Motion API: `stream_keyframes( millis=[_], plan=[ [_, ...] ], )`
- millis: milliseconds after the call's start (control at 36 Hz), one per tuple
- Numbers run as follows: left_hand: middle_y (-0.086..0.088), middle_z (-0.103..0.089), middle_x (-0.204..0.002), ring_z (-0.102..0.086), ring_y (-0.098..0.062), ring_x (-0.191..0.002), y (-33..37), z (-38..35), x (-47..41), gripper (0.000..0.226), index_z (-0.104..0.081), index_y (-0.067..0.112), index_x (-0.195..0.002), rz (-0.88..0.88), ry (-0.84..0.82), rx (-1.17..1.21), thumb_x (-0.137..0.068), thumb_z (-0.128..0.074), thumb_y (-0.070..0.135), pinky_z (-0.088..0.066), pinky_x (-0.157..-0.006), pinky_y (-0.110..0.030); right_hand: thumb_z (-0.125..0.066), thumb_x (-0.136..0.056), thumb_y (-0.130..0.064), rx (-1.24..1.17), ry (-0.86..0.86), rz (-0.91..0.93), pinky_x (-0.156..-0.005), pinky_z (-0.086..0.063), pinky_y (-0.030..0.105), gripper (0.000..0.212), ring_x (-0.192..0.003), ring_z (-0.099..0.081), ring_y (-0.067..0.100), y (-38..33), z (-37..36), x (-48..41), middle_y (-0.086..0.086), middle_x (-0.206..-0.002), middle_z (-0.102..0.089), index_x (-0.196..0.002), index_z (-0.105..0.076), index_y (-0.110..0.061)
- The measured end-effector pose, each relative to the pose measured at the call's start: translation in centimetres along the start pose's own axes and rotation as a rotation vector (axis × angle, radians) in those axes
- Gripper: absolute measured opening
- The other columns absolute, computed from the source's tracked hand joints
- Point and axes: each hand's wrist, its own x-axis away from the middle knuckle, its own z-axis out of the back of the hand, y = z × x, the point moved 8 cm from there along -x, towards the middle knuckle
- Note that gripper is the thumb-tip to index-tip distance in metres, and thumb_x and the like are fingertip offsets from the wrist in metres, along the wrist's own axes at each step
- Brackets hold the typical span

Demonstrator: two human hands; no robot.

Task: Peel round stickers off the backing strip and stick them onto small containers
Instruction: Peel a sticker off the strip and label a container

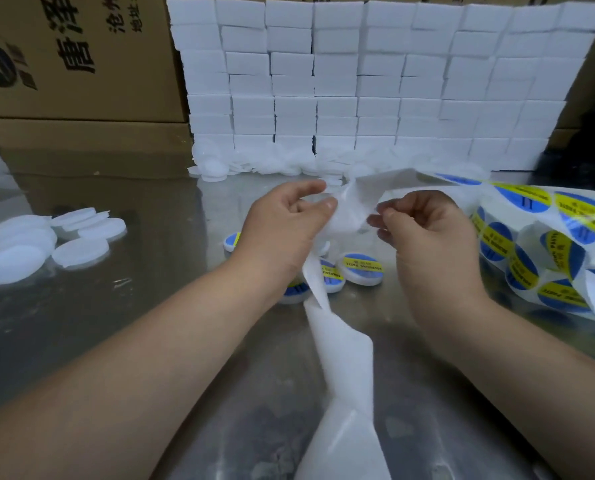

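Observation:
My left hand (pixel 282 225) holds a small white round container between thumb and fingers above the metal table, with the white backing strip (pixel 344 358) running past it and trailing down toward me. My right hand (pixel 424 233) pinches the strip's edge at mid-frame. The strip continues right to a loose roll of blue-and-yellow round stickers (pixel 545 251). Below my hands lie labelled containers (pixel 362 268) with blue-and-yellow stickers on top. Whether a sticker is on my right fingertips is hidden.
Several plain white round containers (pixel 39 244) lie at the left on the metal table (pixel 150 306). More white lids (pixel 213 168) sit at the foot of a wall of stacked white boxes (pixel 375 81). Cardboard cartons (pixel 74 64) stand at the back left.

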Motion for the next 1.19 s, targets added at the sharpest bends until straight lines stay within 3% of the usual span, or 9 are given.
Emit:
stream_keyframes(
  millis=[222, 361, 444, 528, 611, 750, 944, 1056, 1194],
  plan=[
    [0.007, -0.060, -0.072, -0.056, 0.006, -0.052, 0.1, 0.5, 0.4, 0.018, -0.060, 0.029, -0.089, 0.077, 0.065, 0.171, -0.087, -0.060, 0.011, -0.042, -0.050, -0.007, -0.046, -0.084, -0.005, 0.214, 0.148, -0.213, -0.053, -0.036, 0.017, 0.027, -0.065, -0.050, 0.008, 4.0, 2.0, -2.1, -0.009, -0.074, -0.054, -0.098, -0.062, -0.021],
    [0.008, -0.064, -0.064, -0.057, -0.004, -0.048, -0.3, 0.2, 0.7, 0.013, -0.062, 0.022, -0.086, 0.219, 0.066, 0.403, -0.088, -0.058, 0.010, -0.046, -0.045, -0.018, -0.035, -0.093, 0.001, 0.250, -0.002, -0.389, -0.033, -0.033, 0.010, 0.037, -0.040, -0.050, 0.005, 4.7, 1.2, -4.8, 0.001, -0.071, -0.049, -0.124, -0.051, -0.011],
    [0.008, -0.065, -0.061, -0.057, -0.004, -0.046, -0.3, 0.2, 0.7, 0.013, -0.062, 0.020, -0.083, 0.245, 0.079, 0.459, -0.087, -0.058, 0.009, -0.043, -0.043, -0.017, -0.041, -0.088, -0.006, 0.712, -0.028, -0.199, -0.059, -0.048, 0.023, 0.042, -0.080, -0.058, 0.022, 3.5, 0.7, -7.8, 0.007, -0.118, -0.053, -0.128, -0.051, -0.018],
    [0.012, -0.065, -0.059, -0.058, -0.002, -0.049, -0.2, 0.1, 0.7, 0.013, -0.063, 0.020, -0.083, 0.231, 0.071, 0.468, -0.087, -0.058, 0.009, -0.046, -0.048, -0.017, -0.041, -0.092, -0.023, 1.063, -0.145, -0.062, -0.101, -0.039, 0.042, 0.048, -0.131, -0.032, 0.029, 4.6, -0.7, -10.0, 0.008, -0.148, -0.028, -0.139, -0.037, -0.017],
    [0.010, -0.066, -0.067, -0.060, -0.003, -0.055, -0.4, 0.0, 0.6, 0.014, -0.064, 0.022, -0.082, 0.215, 0.058, 0.450, -0.087, -0.059, 0.010, -0.047, -0.057, -0.022, -0.039, -0.093, -0.035, 1.293, -0.233, -0.078, -0.112, -0.019, 0.043, 0.058, -0.142, -0.006, 0.025, 7.0, -1.7, -11.5, 0.007, -0.155, -0.012, -0.145, -0.022, -0.017],
    [0.005, -0.068, -0.077, -0.060, -0.006, -0.060, -0.7, 0.0, 0.3, 0.014, -0.066, 0.022, -0.079, 0.201, 0.063, 0.448, -0.085, -0.061, 0.011, -0.044, -0.059, -0.024, -0.035, -0.094, -0.035, 1.406, -0.402, -0.236, -0.115, 0.001, 0.049, 0.063, -0.143, 0.010, 0.024, 10.4, -3.5, -12.5, 0.001, -0.157, 0.004, -0.148, -0.005, -0.023],
    [0.006, -0.066, -0.078, -0.058, -0.006, -0.058, -0.7, -0.2, 0.3, 0.012, -0.065, 0.022, -0.082, 0.178, 0.039, 0.418, -0.086, -0.060, 0.012, -0.045, -0.058, -0.024, -0.047, -0.090, -0.026, 1.506, -0.434, -0.286, -0.115, -0.002, 0.048, 0.043, -0.134, -0.030, 0.030, 9.9, -3.6, -12.6, 0.011, -0.137, -0.045, -0.131, -0.043, -0.013],
    [0.006, -0.066, -0.077, -0.058, -0.005, -0.055, -0.7, -0.2, 0.5, 0.012, -0.065, 0.022, -0.083, 0.185, 0.044, 0.395, -0.086, -0.060, 0.011, -0.046, -0.056, -0.022, -0.042, -0.092, -0.020, 1.572, -0.446, -0.151, -0.115, -0.004, 0.046, 0.044, -0.134, -0.030, 0.029, 8.8, -4.1, -12.1, 0.011, -0.139, -0.042, -0.135, -0.038, -0.012],
    [0.006, -0.065, -0.075, -0.059, -0.003, -0.054, -0.6, -0.2, 0.7, 0.013, -0.064, 0.022, -0.084, 0.196, 0.050, 0.400, -0.087, -0.059, 0.010, -0.046, -0.050, -0.016, -0.046, -0.089, -0.005, 1.421, -0.361, 0.011, -0.091, -0.038, 0.034, 0.026, -0.113, -0.050, 0.032, 5.6, -4.7, -9.9, 0.018, -0.121, -0.055, -0.113, -0.054, -0.001]
  ],
)
